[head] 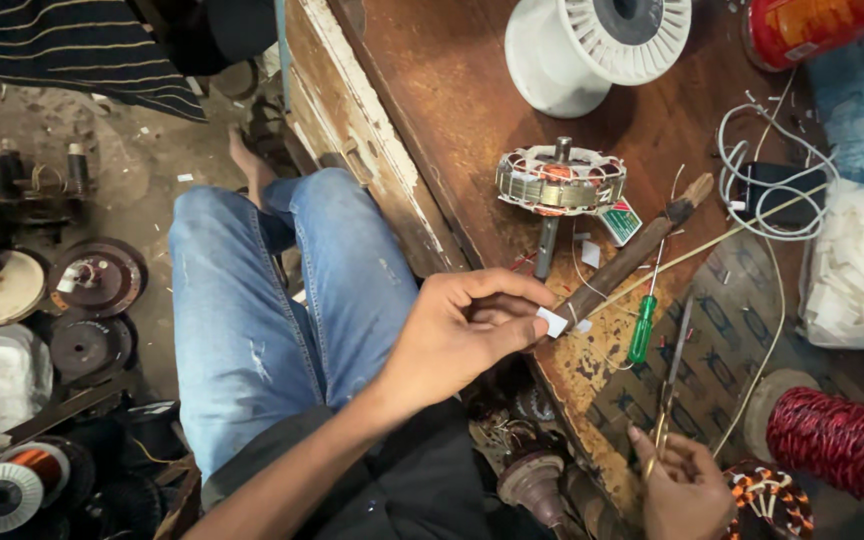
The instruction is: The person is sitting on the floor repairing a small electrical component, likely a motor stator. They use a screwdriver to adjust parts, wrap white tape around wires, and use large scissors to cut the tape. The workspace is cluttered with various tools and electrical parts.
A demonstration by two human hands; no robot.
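From the head view, the left hand (457, 335) has its grip pinched shut on a small white paper slip (552, 322) at the edge of the wooden tabletop (452, 90). At five o'clock from it, the right hand (687, 485) grips scissors (672, 385). A wound motor stator (560, 180) stands at one o'clock, with a green screwdriver (641, 328) just beside the slip.
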